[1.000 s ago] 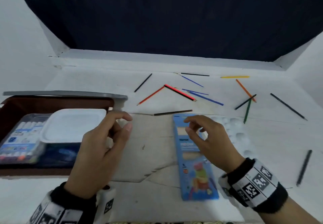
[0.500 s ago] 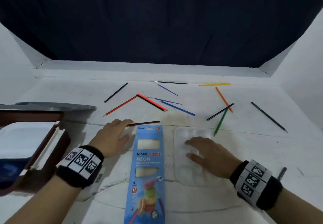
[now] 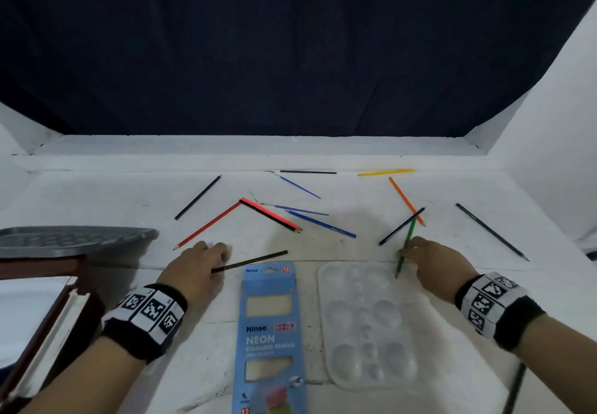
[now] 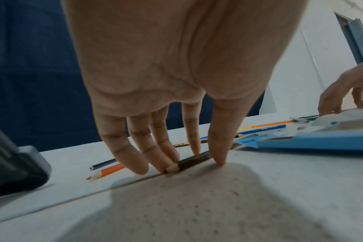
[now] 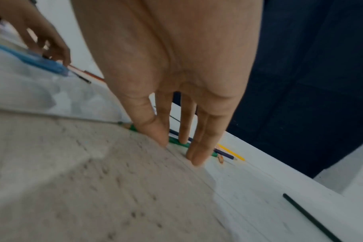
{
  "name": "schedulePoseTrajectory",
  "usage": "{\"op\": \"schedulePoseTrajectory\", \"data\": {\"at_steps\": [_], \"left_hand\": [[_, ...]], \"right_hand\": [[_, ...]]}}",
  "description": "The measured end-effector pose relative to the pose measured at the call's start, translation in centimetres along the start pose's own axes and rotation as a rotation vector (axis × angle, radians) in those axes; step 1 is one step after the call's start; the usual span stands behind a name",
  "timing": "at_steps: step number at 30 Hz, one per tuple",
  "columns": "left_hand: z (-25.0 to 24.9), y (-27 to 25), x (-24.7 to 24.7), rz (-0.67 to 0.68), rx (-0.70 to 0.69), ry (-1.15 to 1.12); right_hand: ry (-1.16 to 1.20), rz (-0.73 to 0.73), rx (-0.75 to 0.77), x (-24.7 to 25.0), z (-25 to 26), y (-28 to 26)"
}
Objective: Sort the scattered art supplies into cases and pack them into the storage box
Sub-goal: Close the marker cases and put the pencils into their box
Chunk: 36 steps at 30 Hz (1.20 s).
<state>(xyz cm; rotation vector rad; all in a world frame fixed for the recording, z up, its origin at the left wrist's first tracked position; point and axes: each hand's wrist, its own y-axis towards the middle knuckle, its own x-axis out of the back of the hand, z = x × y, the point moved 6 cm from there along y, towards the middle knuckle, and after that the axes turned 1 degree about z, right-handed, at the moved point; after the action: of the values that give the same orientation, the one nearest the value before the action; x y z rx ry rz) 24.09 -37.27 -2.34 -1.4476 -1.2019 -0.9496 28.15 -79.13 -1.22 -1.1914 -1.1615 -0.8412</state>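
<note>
My left hand [image 3: 217, 264] pinches a black pencil [image 3: 255, 260] that lies on the white table, just left of the top of the blue pencil case [image 3: 269, 333]. In the left wrist view the left hand [image 4: 194, 161] has its thumb and fingers on either side of the black pencil [image 4: 192, 161]. My right hand [image 3: 406, 253] pinches a green pencil [image 3: 409, 236] at the far right corner of the clear paint palette [image 3: 365, 326]. The right wrist view shows the right hand [image 5: 176, 144] with thumb and fingers on the green pencil [image 5: 174, 140].
The brown storage box [image 3: 48, 316] sits at the left with a grey lid [image 3: 71, 239] behind it. Scattered further back are a red pencil [image 3: 206, 226], a blue pencil [image 3: 319, 223], an orange pencil [image 3: 403, 198], a yellow pencil [image 3: 386, 173], dark pencils and thin brushes.
My right hand left the palette and reached forward onto the green pencil. My left hand closed its fingers onto the black pencil.
</note>
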Motion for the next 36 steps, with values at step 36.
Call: {"op": "schedulePoseTrajectory", "data": {"at_steps": [36], "left_hand": [[-3.7, -5.0, 6.1, -0.538, -0.239, -1.153]], "right_hand": [[1.374, -0.059, 0.285, 2.0, 19.7, -1.5]]}}
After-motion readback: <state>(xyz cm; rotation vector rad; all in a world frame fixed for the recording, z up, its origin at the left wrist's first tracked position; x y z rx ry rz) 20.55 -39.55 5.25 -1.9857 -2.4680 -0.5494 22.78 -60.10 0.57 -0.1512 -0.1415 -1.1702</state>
